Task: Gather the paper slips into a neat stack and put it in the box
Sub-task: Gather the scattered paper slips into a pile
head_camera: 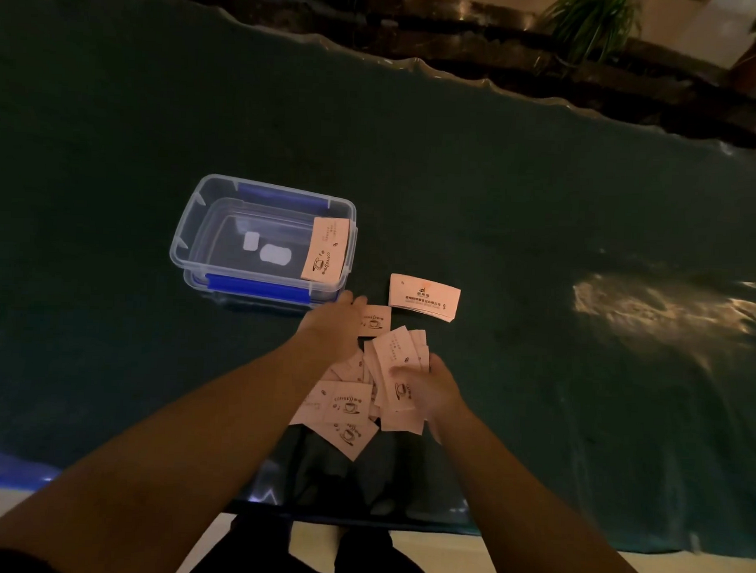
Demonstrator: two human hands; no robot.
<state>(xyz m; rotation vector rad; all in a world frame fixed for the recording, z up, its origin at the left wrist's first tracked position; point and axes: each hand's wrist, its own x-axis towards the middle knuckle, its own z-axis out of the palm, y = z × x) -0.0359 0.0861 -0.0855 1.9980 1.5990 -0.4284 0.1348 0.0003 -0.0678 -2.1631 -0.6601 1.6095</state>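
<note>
Gripping a fan of slips point(397, 368), the right hand point(432, 387) curls; left hand point(334, 323) reaches flat, open.

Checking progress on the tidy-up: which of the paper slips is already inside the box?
Only the slip leaning against the right inner wall of the clear box; the others lie outside it on the green cloth.

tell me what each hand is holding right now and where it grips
The right hand holds a fanned bunch of paper slips by their lower end. The left hand lies over a slip on the table; whether it grips cannot be told.
</note>
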